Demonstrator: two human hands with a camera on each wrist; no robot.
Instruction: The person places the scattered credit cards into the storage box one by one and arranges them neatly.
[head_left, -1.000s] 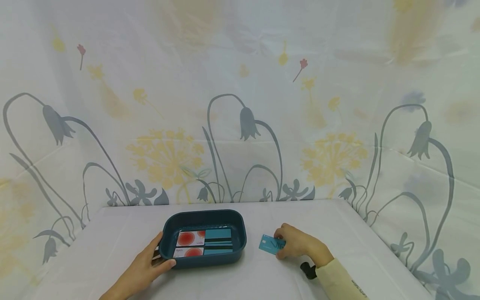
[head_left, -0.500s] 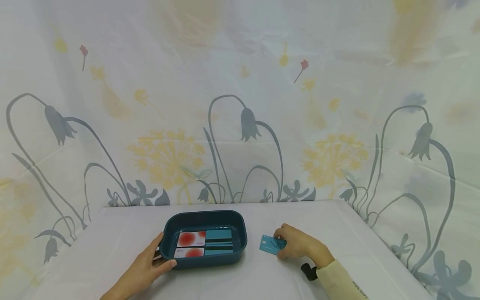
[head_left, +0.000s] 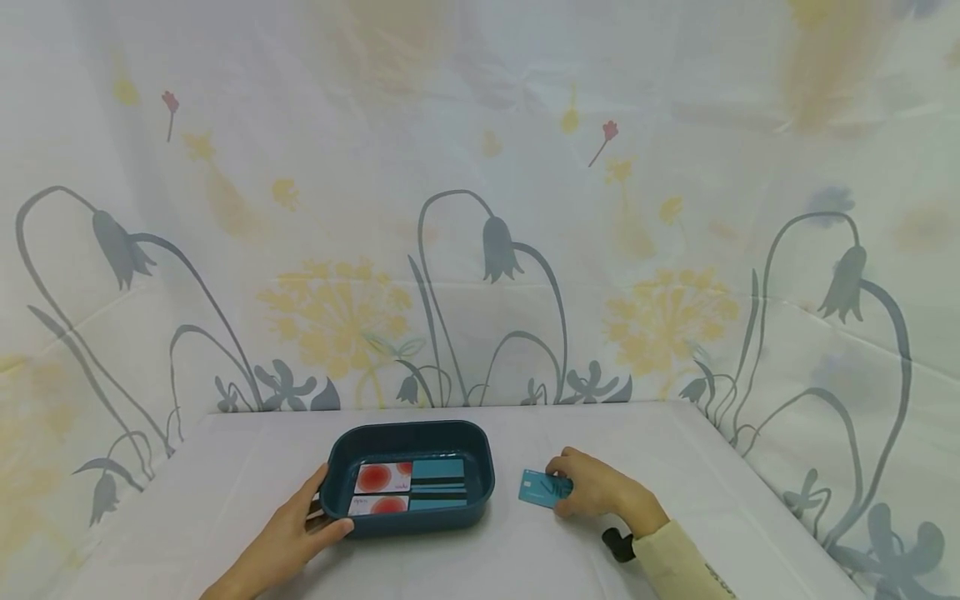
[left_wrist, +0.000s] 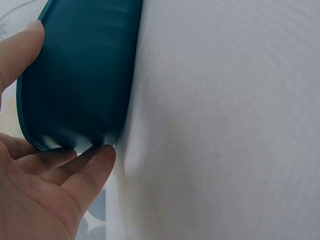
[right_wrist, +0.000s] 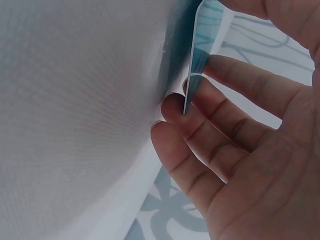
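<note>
A dark teal box (head_left: 476,467) with rounded corners stands on the white-covered table. My left hand (head_left: 288,533) holds its near left corner, fingers along the end wall and thumb at the front side. In the left wrist view, the fingertips (left_wrist: 104,153) rest against the outer wall of the box. To the right of the box, my right hand (head_left: 592,487) pinches a blue bank card (head_left: 535,487) with a chip showing. Seen from the right wrist, the card (right_wrist: 202,42) is edge-on between thumb and fingers, close over the cloth.
Inside the box lie white cards (head_left: 382,477) with red circles and blue cards (head_left: 438,472) with black stripes. A small black piece (head_left: 618,545) sits below my right wrist. Behind the table hangs a flowered cloth (head_left: 480,250).
</note>
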